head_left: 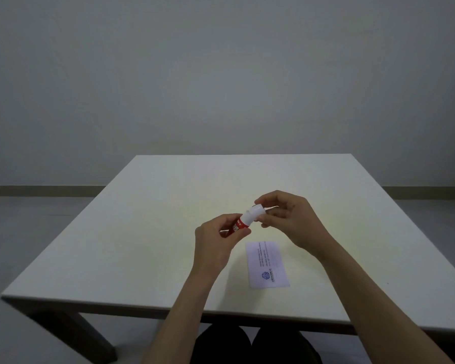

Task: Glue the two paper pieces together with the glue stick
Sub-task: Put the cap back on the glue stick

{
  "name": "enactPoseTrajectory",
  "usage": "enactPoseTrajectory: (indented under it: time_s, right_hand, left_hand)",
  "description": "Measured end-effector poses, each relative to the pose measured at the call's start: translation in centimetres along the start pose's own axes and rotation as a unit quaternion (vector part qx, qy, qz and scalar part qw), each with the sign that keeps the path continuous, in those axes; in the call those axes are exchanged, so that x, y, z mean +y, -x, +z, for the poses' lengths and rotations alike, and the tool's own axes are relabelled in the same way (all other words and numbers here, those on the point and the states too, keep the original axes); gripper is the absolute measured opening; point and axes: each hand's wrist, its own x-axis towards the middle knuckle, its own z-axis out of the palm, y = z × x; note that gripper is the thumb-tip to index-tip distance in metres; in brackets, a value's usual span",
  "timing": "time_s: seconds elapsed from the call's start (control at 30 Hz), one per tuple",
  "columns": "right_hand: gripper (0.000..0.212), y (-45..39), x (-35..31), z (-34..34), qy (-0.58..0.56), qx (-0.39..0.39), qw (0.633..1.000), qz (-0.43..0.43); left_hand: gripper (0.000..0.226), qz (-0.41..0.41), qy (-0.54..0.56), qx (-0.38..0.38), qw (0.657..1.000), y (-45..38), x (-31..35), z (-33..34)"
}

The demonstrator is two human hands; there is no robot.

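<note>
Glue stick (243,222) between both hands, tilted, white end up-right

Glue stick held above the table at centre frame, paper just below and to the right.

The table (147,232) fills the lower middle of the frame, its far edge toward the wall and its near edge at the bottom. Above its middle the left hand (216,240) holds the lower end of the glue stick (243,222), which slants up to the right; the right hand (289,219) pinches its upper end. The paper (267,264) lies flat on the table, below the right hand and right of the left wrist, apart from both.
</note>
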Motion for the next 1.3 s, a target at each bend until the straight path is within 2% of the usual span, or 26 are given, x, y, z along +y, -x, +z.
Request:
enactPoseTrajectory:
  time_s: [0.1,0.2,0.23,0.27,0.33,0.37,0.43,0.5,0.57,0.6,0.63,0.7,0.73,0.87,0.93,1.0,1.07,1.13,1.17,1.3]
  right_hand:
    - [0.024,0.1,-0.1,0.4,0.055,-0.014,0.998,-0.029]
    - [0.01,0.2,-0.3,0.9,0.116,-0.019,0.992,-0.045]
    - [0.013,0.1,-0.5,1.1,0.161,-0.014,0.986,-0.04]
    - [0.028,0.0,-0.4,1.3,0.241,-0.004,0.97,-0.035]
    - [0.053,-0.3,-0.2,1.9,0.402,0.026,0.915,-0.014]
    - [0.056,-0.4,-0.2,2.0,0.431,0.038,0.901,-0.011]
    - [0.046,-0.3,-0.2,1.8,0.376,0.015,0.926,-0.022]
    - [0.025,-0.3,-0.3,1.2,0.253,-0.059,0.965,-0.045]
    - [0.019,-0.4,-0.3,1.1,0.198,-0.087,0.974,-0.066]
    - [0.017,-0.5,-0.3,1.4,0.223,-0.071,0.97,-0.06]
    - [0.027,-0.6,-0.3,1.8,0.28,-0.043,0.958,-0.044]
    - [0.053,-1.0,-0.5,2.7,0.419,0.013,0.908,-0.012]
    - [0.059,-0.9,-0.5,3.1,0.441,0.031,0.897,-0.006]
    - [0.065,-0.5,0.3,3.4,0.336,0.112,0.935,0.026]
    - [0.057,0.1,1.2,2.7,0.314,0.14,0.939,0.034]
    - [0.037,0.9,2.3,1.9,0.328,0.107,0.938,0.025]
    - [0.021,1.9,3.4,1.3,0.341,-0.004,0.94,0.005]
    - [0.041,2.9,4.8,1.3,0.351,-0.139,0.926,0.014]
    - [0.049,3.3,5.4,1.4,0.362,-0.176,0.915,0.025]
    - [0.057,4.2,7.0,2.0,0.42,-0.223,0.879,0.041]
  left_hand:
    - [0.032,0.02,-0.003,-0.01,1.0,0.3,0.4,0.0]
    - [0.035,0.039,-0.004,-0.01,0.999,0.5,0.4,0.1]
    - [0.033,0.04,-0.005,-0.007,0.999,0.7,0.2,0.1]
    - [0.031,0.04,-0.009,-0.005,0.999,0.8,0.1,0.2]
    - [0.028,0.039,-0.022,-0.003,0.999,1.0,-0.1,0.3]
    - [0.028,0.036,-0.025,-0.003,0.999,1.1,-0.2,0.4]
    - [0.027,0.028,-0.02,0.004,0.999,1.0,-0.2,0.2]
    - [0.026,0.026,-0.015,0.017,0.999,0.9,-0.2,-0.2]
    - [0.025,0.025,-0.017,0.025,0.999,0.7,-0.3,-0.4]
    - [0.025,0.024,-0.023,0.026,0.999,0.8,-0.3,-0.4]
    - [0.024,0.024,-0.03,0.026,0.999,0.9,-0.4,-0.3]
    - [0.028,0.024,-0.037,0.025,0.999,1.2,-0.5,0.0]
    - [0.031,0.022,-0.034,0.024,0.999,1.3,-0.6,0.1]
    - [0.027,-0.003,0.009,0.074,0.997,-0.6,-1.2,-0.4]
    - [0.026,-0.007,0.012,0.111,0.994,-2.5,-1.5,-1.1]
    - [0.027,-0.02,-0.007,0.136,0.99,-4.4,-1.8,-1.7]
    - [0.028,-0.038,-0.028,0.149,0.988,-5.9,-2.4,-2.0]
    - [0.03,-0.053,-0.045,0.149,0.986,-6.9,-3.2,-1.8]
    - [0.03,-0.058,-0.053,0.146,0.986,-7.1,-3.6,-1.6]
    - [0.031,-0.07,-0.073,0.14,0.985,-7.5,-4.9,-0.9]
